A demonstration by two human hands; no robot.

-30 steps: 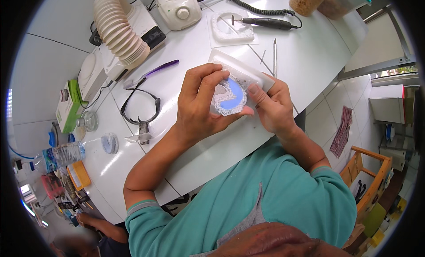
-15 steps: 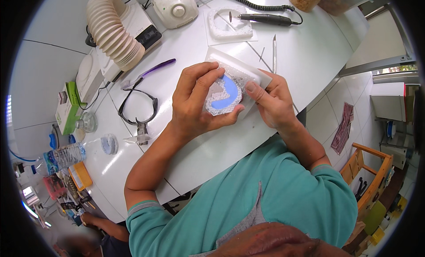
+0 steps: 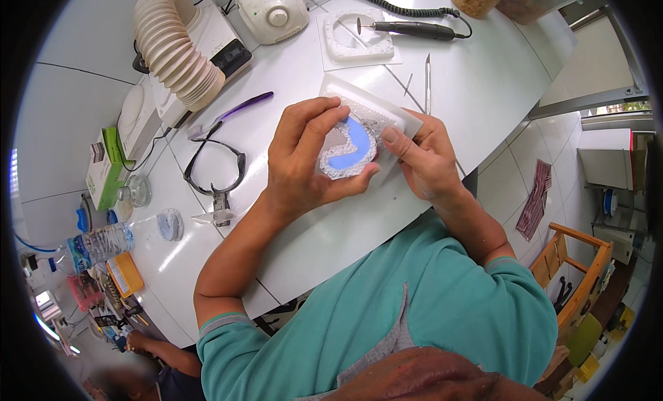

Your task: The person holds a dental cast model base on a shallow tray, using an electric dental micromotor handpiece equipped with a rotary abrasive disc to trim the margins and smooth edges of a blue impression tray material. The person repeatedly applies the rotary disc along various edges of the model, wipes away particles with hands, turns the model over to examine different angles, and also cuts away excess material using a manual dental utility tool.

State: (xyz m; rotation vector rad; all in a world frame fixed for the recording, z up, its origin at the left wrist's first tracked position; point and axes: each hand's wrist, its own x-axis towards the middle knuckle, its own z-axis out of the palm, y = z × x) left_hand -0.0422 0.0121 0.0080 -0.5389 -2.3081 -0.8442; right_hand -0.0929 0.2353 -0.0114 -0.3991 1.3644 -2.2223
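Note:
My left hand point(image 3: 293, 156) is closed round a dental cast with a blue horseshoe-shaped arch point(image 3: 358, 147) and a rough whitish border. Its fingers press the top rim, while the thumb supports the lower edge. Directly behind the cast is a flat, white, translucent-looking square piece point(image 3: 345, 87) with a bumpy surface. My right hand point(image 3: 428, 156) pinches that piece at its right side, thumb in front and fingers behind. The thumb lies close to the cast's right edge. Whether cast and square piece touch is hidden.
Black safety glasses point(image 3: 242, 167) and a purple toothbrush point(image 3: 248, 105) lie left of my hands. Beyond are a rotary handpiece point(image 3: 418, 30) on a ring-shaped white mould point(image 3: 331, 47), and a ribbed hose point(image 3: 173, 49). Another cast point(image 3: 170, 225) sits left. A co-worker's arm point(image 3: 166, 352) shows lower left.
Almost nothing differs. The cast and the white square piece have tilted very slightly in my hands, and both grips stay the same.

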